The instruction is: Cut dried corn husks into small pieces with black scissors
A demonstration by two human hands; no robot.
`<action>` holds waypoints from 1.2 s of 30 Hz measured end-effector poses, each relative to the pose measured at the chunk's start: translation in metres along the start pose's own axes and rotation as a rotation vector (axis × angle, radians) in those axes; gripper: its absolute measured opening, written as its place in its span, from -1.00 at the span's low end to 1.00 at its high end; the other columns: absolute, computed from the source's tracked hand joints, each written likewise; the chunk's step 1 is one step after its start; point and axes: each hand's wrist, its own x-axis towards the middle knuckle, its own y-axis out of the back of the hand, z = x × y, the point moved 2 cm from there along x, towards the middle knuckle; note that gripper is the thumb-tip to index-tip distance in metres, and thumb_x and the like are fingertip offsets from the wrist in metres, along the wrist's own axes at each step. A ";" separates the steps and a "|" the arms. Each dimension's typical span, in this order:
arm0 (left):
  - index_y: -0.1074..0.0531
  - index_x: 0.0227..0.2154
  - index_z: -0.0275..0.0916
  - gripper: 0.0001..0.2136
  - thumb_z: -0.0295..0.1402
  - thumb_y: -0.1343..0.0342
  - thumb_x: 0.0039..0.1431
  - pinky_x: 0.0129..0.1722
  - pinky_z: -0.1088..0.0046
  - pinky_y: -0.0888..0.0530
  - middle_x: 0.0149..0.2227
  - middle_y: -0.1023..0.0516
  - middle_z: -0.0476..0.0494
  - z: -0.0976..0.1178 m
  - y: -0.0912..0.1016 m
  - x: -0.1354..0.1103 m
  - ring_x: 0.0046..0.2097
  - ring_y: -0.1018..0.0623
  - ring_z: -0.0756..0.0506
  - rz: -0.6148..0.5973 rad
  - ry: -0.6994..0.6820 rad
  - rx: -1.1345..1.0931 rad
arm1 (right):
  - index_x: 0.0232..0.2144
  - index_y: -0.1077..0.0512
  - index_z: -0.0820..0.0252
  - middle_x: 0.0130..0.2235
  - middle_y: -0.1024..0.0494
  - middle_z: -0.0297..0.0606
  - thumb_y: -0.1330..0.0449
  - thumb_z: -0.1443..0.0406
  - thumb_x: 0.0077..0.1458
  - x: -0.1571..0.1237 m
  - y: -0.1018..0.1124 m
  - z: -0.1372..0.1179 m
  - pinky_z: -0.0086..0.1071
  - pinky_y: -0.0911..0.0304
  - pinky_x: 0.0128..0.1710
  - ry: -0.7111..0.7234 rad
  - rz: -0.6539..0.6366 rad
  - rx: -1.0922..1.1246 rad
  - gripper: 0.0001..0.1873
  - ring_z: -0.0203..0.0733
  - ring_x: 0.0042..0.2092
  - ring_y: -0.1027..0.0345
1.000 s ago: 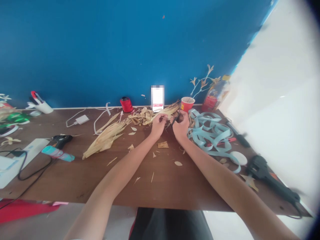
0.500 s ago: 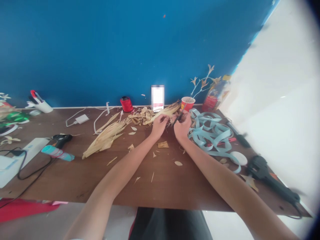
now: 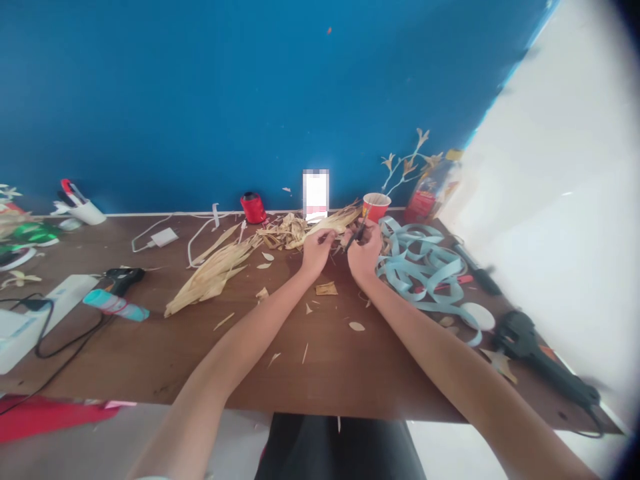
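Observation:
Both my hands meet over the far middle of the brown table (image 3: 165, 360). My left hand (image 3: 317, 251) is closed in a pinch on a small piece of dried husk (image 3: 327, 235). Close beside it, my right hand (image 3: 364, 250) is wrapped round a pair of dark scissors (image 3: 356, 233) whose blades point up and to the left, toward the husk piece. A heap of dried husk strips (image 3: 235, 257) lies just left of and behind the hands. Small cut scraps (image 3: 326, 289) are scattered on the table below them.
A red paper cup (image 3: 376, 205) and tangled light-blue ribbon (image 3: 425, 267) sit right of my hands. A black glue gun (image 3: 537, 357) lies at the right edge. On the left are a second glue gun (image 3: 120, 280), a teal tube (image 3: 115, 306), cables and a white box (image 3: 30, 327).
My right hand has lifted slightly and the scissors now tilt more upright. A thin sliver has dropped below the table's front edge. My left hand has barely moved.

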 end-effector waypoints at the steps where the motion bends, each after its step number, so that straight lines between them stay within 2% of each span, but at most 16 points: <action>1: -0.57 -0.29 -0.28 -0.74 -0.20 -0.10 0.16 -0.28 0.41 -0.45 -0.32 -0.61 -0.15 -0.001 0.000 0.000 -0.34 -0.53 -0.06 0.010 -0.002 0.011 | -0.05 -0.33 0.21 -0.23 -0.53 -0.18 -0.18 0.27 -0.01 0.000 0.000 0.000 -0.22 -0.38 -0.12 -0.001 0.000 0.001 -0.58 -0.18 -0.23 -0.44; 4: -0.59 -0.29 -0.27 -0.76 -0.23 -0.12 0.15 -0.23 0.38 -0.47 -0.30 -0.63 -0.16 -0.001 0.000 0.000 -0.29 -0.55 -0.09 0.017 0.000 0.028 | -0.04 -0.33 0.22 -0.24 -0.53 -0.19 -0.17 0.28 -0.01 0.000 0.000 0.001 -0.21 -0.38 -0.11 -0.007 -0.007 0.003 -0.57 -0.17 -0.23 -0.44; 9: -0.58 -0.22 -0.26 -0.76 -0.26 -0.17 0.11 -0.18 0.36 -0.48 -0.22 -0.63 -0.19 0.004 -0.003 0.000 -0.24 -0.57 -0.10 -0.044 -0.021 -0.009 | -0.06 -0.35 0.23 -0.21 -0.53 -0.18 -0.19 0.29 -0.04 0.001 0.000 0.005 -0.23 -0.36 -0.12 -0.004 -0.001 -0.021 -0.57 -0.18 -0.25 -0.42; 17: -0.57 -0.25 -0.29 -0.76 -0.23 -0.14 0.13 -0.29 0.43 -0.46 -0.26 -0.62 -0.19 0.006 -0.003 -0.001 -0.33 -0.52 -0.04 -0.100 -0.053 -0.005 | -0.11 -0.38 0.22 -0.26 -0.53 -0.22 -0.19 0.31 -0.08 0.001 0.002 0.003 -0.26 -0.34 -0.13 -0.018 -0.020 -0.074 -0.60 -0.20 -0.28 -0.39; 22: -0.57 -0.21 -0.31 -0.72 -0.21 -0.15 0.12 -0.40 0.45 -0.45 -0.34 -0.61 -0.18 0.002 -0.005 -0.001 -0.41 -0.50 -0.03 -0.143 -0.004 -0.030 | -0.15 -0.37 0.22 -0.27 -0.53 -0.25 -0.19 0.35 -0.12 0.002 0.003 0.002 -0.28 -0.34 -0.14 -0.053 -0.002 -0.047 -0.61 -0.19 -0.26 -0.40; 27: -0.57 -0.16 -0.30 -0.70 -0.24 -0.14 0.12 -0.44 0.46 -0.49 -0.31 -0.62 -0.18 0.003 -0.007 -0.003 -0.40 -0.53 -0.04 -0.177 0.030 -0.050 | -0.16 -0.37 0.20 -0.28 -0.53 -0.26 -0.20 0.34 -0.14 0.002 0.004 0.004 -0.24 -0.35 -0.14 -0.074 0.021 -0.070 -0.61 -0.18 -0.28 -0.40; 36: -0.56 -0.15 -0.28 -0.74 -0.38 -0.10 0.11 -0.35 0.41 -0.53 -0.33 -0.61 -0.15 0.002 -0.009 -0.003 -0.39 -0.54 -0.04 -0.177 0.025 -0.063 | -0.13 -0.37 0.20 -0.30 -0.53 -0.28 -0.20 0.34 -0.12 0.003 0.004 0.009 -0.22 -0.35 -0.15 -0.087 0.042 -0.078 -0.59 -0.18 -0.30 -0.41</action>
